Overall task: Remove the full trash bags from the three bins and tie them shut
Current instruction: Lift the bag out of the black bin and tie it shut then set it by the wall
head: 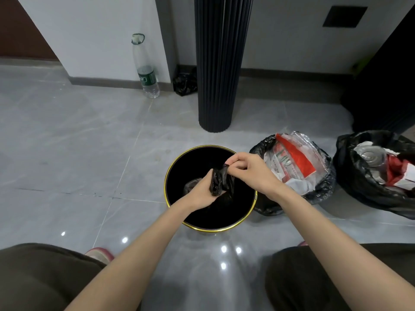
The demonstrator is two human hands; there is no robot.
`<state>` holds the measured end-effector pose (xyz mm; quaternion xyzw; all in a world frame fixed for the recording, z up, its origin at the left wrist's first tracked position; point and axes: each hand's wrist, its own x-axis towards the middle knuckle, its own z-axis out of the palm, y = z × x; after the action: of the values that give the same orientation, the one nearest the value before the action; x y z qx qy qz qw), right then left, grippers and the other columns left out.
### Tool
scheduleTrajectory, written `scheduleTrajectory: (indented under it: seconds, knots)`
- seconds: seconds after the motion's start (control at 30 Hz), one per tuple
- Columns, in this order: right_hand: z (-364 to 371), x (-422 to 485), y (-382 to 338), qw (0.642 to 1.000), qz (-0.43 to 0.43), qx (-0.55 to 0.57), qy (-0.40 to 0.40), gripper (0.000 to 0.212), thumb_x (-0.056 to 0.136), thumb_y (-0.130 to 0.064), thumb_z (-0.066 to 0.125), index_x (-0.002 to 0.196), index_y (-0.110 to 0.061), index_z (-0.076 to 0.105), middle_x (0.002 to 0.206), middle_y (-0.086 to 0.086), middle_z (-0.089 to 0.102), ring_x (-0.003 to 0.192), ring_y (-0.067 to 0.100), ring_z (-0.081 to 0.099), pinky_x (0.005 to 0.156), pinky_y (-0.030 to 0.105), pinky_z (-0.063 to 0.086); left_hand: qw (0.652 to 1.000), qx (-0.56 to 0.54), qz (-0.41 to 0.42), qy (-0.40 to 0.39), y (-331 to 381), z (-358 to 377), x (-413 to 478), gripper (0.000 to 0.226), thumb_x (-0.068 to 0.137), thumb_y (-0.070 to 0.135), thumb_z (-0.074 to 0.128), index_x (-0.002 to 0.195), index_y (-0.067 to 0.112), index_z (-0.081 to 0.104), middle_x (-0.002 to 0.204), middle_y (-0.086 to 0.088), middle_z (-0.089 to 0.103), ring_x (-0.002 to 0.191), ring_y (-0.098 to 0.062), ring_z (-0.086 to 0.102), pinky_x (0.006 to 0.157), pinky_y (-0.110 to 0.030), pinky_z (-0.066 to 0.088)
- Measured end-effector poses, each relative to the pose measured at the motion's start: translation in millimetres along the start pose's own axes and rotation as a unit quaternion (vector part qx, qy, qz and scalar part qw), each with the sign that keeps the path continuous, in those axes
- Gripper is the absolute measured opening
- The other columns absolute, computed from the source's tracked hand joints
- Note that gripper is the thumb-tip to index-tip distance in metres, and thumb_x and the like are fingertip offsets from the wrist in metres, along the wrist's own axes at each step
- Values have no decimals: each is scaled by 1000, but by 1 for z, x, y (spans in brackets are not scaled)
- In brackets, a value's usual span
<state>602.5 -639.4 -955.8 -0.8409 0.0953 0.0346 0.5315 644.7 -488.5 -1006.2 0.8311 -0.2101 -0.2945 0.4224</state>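
A round black bin with a gold rim [177, 212] stands on the floor in front of me. Over its mouth my left hand [203, 194] grips the gathered neck of a black trash bag [219, 182]. My right hand [249, 171] pinches the top end of that same bag. The bag's body hangs dark inside the bin and is hard to make out. To the right stand two more bins lined with black bags, the middle one [260, 151] full of red and white wrappers, the far right one [350, 167] holding foil and paper. Both of those bags are open.
A dark ribbed column [219, 86] rises just behind the bins. A clear plastic bottle [146, 70] stands by the wall at the back left, with a small black bag [185, 83] beside the column. My knees and shoes frame the grey tiled floor at the bottom.
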Motion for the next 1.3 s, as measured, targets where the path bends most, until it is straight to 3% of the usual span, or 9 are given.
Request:
scheduleTrajectory:
  seconds: [0.13,0.23,0.47,0.57,0.73,0.83,1.0,1.17,1.3]
  knots:
    - [-2,-1,11,991,14,95,96,7,86,-15,66,89,-21,66,86,-4,72,85,5,65,81,18,49,995,-78,-6,56,-4,2,1,50,91,4,53,138,6,34,135,-9,47,120,-15,46,81,2,33]
    - [-3,-2,28,985,58,1,162,8,88,-13,61,93,-17,56,86,-5,60,84,11,57,76,25,42,983,-163,-63,60,-1,1,0,43,96,18,47,136,14,33,126,4,48,117,-9,44,88,-13,34]
    - [10,-17,56,942,282,-183,-4,59,91,-35,56,125,-3,20,115,24,56,97,40,62,83,49,52,935,-307,-109,138,17,0,8,23,96,7,44,111,-1,58,94,-3,62,88,-11,56,68,-11,45]
    - [15,-29,45,907,403,-14,-120,60,99,-30,44,139,-4,7,84,22,67,57,28,68,52,36,57,898,-385,-93,189,31,-14,11,20,94,-2,42,85,8,57,78,1,57,78,-9,53,72,-16,43]
    - [28,-30,59,895,394,185,-98,34,101,-8,32,131,8,35,73,25,67,60,27,70,60,37,60,865,-464,-45,188,62,-43,11,23,96,2,43,80,14,54,75,3,57,72,-5,51,68,-16,45]
    - [35,-28,63,892,385,228,-69,30,101,-6,31,128,7,36,65,27,66,56,28,69,56,37,60,839,-507,-7,197,84,-62,3,23,96,-3,38,98,8,58,78,4,61,66,-3,51,62,-12,48]
    - [57,-14,58,876,372,305,-18,32,102,-6,32,128,11,37,56,26,65,51,30,68,48,35,58,824,-524,47,212,107,-102,-17,29,95,-8,36,117,2,52,104,-2,61,95,-9,57,95,-27,46]
    - [71,15,46,852,363,374,35,36,102,-10,33,133,8,35,87,32,67,52,33,68,41,34,55,836,-501,99,201,117,-139,-38,22,95,-2,42,85,13,55,65,5,53,57,-5,47,58,-15,46]
    - [74,39,29,840,359,403,59,38,103,-8,27,137,8,29,123,39,52,106,48,59,80,46,53,838,-495,145,179,122,-164,-54,22,95,1,43,83,15,55,55,9,51,60,-6,46,64,-14,46]
